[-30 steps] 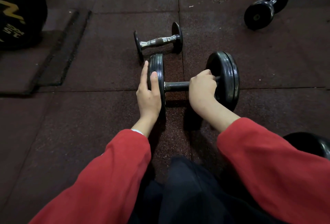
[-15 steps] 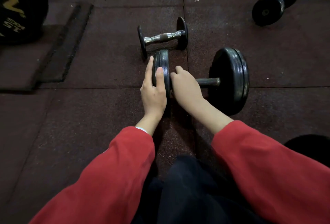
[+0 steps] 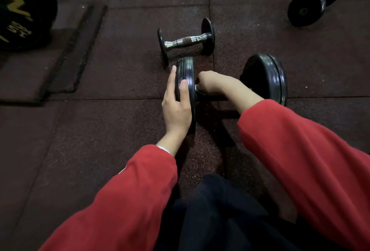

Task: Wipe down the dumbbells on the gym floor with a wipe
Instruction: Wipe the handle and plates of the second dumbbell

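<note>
Two hands at the large dumbbell (image 3: pixel 264 76), the landmark here. Left hand (image 3: pixel 177 106): fingers straight, laid flat on the outer face of the dumbbell's left plate, thumb (image 3: pixel 183 90) resting on its rim. Right hand (image 3: pixel 215 83): fingers curled down round the bar just inside that left plate, a sliver of pale wipe (image 3: pixel 197 89) showing beneath them. Both sleeves red.

Surface: dark speckled rubber floor tiles (image 3: pixel 100 130), seams visible; a raised mat edge (image 3: pixel 80 50) well left of the large dumbbell.

Count: three dumbbells. Large one under the hands; small dumbbell with chrome handle (image 3: pixel 186 40) just beyond it, apart; black dumbbell (image 3: pixel 314 0) far beyond and right. One black bag with yellow lettering (image 3: pixel 24 10), far left.
</note>
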Motion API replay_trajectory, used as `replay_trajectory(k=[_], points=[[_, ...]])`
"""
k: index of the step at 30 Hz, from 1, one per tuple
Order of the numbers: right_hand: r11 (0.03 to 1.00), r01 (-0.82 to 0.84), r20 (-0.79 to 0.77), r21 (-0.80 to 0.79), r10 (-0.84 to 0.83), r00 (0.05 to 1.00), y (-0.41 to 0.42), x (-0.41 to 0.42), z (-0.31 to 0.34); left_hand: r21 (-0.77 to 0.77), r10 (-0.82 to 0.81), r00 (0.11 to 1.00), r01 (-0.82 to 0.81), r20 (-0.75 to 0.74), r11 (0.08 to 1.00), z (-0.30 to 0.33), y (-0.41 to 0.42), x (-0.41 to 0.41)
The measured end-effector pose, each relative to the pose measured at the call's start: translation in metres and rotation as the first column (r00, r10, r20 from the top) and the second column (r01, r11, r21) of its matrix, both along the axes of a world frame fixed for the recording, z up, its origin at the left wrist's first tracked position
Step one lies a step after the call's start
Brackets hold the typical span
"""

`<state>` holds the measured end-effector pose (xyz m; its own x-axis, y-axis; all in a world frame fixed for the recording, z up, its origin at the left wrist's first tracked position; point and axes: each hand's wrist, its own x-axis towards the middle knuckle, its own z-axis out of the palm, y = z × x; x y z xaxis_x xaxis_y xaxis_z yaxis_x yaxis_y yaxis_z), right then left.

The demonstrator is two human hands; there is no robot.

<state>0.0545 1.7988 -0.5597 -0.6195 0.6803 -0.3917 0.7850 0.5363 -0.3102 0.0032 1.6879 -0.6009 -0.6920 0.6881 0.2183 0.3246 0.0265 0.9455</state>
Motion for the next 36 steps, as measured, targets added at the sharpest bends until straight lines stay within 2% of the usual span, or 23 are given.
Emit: replay_trajectory(k=[3, 6, 13, 16, 19, 23, 28, 34, 36], points=[[1.000, 0.010, -0.054, -0.010, -0.010, 0.998, 0.001, 0.006, -0.005, 0.015, -0.014, 1.000, 0.014, 0.011, 1.000, -0.001, -0.002, 0.001], [0.998, 0.033, -0.197, 0.048, -0.023, 0.980, -0.006, 0.014, -0.016, 0.014, -0.011, 1.000, 0.011, 0.020, 1.000, -0.001, -0.002, 0.001], [0.951, 0.068, -0.464, 0.301, 0.084, 0.882, -0.038, 0.037, -0.040, -0.001, 0.003, 1.000, -0.003, 0.019, 1.000, -0.001, 0.001, 0.000], [0.821, 0.059, -0.378, 0.568, 0.197, 0.905, -0.062, 0.054, -0.061, -0.004, 0.000, 1.000, 0.000, 0.025, 1.000, 0.001, 0.002, -0.001], [0.732, 0.061, -0.358, 0.678, 0.257, 0.898, -0.062, 0.072, -0.076, -0.004, 0.000, 0.999, 0.000, 0.033, 1.000, 0.002, 0.003, 0.000], [0.746, 0.149, -0.478, 0.650, 0.248, 0.843, -0.051, 0.067, -0.066, -0.009, 0.006, 1.000, -0.006, 0.026, 1.000, 0.002, 0.003, 0.000], [0.809, 0.057, -0.425, 0.585, 0.246, 0.871, -0.049, 0.043, -0.050, -0.015, 0.008, 1.000, -0.007, 0.029, 1.000, 0.001, 0.002, 0.000], [0.840, 0.192, -0.438, 0.507, 0.060, 0.897, -0.050, 0.049, -0.052, -0.015, 0.005, 1.000, -0.005, 0.013, 1.000, 0.002, 0.003, -0.001], [0.848, 0.185, -0.432, 0.497, 0.056, 0.900, -0.047, 0.042, -0.049, -0.023, 0.001, 1.000, -0.001, 0.018, 1.000, 0.002, 0.004, -0.002]])
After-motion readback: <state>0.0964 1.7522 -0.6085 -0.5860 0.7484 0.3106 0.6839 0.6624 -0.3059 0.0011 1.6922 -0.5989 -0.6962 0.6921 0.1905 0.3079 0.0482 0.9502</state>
